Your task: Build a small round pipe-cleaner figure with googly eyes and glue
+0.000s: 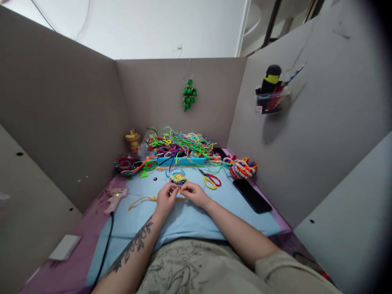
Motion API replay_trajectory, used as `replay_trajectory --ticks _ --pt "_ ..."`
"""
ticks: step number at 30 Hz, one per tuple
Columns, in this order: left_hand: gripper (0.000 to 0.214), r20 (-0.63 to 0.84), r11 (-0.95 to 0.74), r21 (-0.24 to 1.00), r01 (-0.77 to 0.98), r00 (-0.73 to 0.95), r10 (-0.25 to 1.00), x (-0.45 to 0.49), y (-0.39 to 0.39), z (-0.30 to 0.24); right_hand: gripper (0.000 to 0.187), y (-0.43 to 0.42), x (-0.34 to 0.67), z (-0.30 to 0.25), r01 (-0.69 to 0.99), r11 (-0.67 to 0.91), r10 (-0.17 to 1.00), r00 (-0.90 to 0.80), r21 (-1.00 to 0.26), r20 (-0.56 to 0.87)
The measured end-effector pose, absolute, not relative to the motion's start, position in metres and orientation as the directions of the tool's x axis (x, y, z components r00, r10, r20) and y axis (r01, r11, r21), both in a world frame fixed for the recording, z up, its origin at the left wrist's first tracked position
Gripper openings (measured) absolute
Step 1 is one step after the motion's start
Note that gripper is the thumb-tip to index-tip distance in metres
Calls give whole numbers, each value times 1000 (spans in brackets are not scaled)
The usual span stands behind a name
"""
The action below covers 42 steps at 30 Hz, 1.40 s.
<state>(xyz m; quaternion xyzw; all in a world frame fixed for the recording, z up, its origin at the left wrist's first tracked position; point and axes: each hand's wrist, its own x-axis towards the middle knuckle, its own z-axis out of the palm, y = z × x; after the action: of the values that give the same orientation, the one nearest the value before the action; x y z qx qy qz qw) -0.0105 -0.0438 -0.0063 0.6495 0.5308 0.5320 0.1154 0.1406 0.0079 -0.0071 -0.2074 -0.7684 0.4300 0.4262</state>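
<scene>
The left hand [167,199] and right hand [194,193] are pinching an orange pipe cleaner [141,199] with fingers nearly closed, just below a round fuzzy craft [178,178] on the blue mat [183,218]. Scissors [211,180] are lying nearby. Behind, a blue tray [181,162] is holding colourful pipe cleaners [179,143]. Cardboard walls [61,114] are standing around.

No text, label, brand, number or sign can be read anywhere in this view. The clear plastic holder [272,101] on the right-hand wall has a small pale sticker at its lower left corner, too small to make out. The black phone [251,195] on the blue mat shows a dark, blank screen. The shirt print [183,265] is a line drawing with no legible letters.
</scene>
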Motion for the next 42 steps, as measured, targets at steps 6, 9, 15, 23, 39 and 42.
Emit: replay_trajectory --ticks 6,9,15,23,39,42 --pt "14 583 -450 669 592 -42 811 -9 -44 -13 15 9 134 -11 -122 421 786 -444 -899 429" --pt "18 513 -407 714 570 -30 858 -6 -46 -13 11 8 133 -9 -69 520 794 -330 -852 511" --pt "22 389 -349 839 418 -11 921 -4 -47 -7 11 5 136 -5 93 734 671 -257 -673 696" --pt "27 321 -303 907 291 -14 947 -9 -45 -8 21 7 143 -12 300 872 486 -445 -385 753" --pt "20 700 -417 341 843 69 710 -10 -48 -11 33 17 136 -15 -199 77 804 -567 -977 179" --pt "20 701 -414 276 867 114 704 -9 -49 -10 31 18 137 -15 -253 -88 781 -618 -964 91"
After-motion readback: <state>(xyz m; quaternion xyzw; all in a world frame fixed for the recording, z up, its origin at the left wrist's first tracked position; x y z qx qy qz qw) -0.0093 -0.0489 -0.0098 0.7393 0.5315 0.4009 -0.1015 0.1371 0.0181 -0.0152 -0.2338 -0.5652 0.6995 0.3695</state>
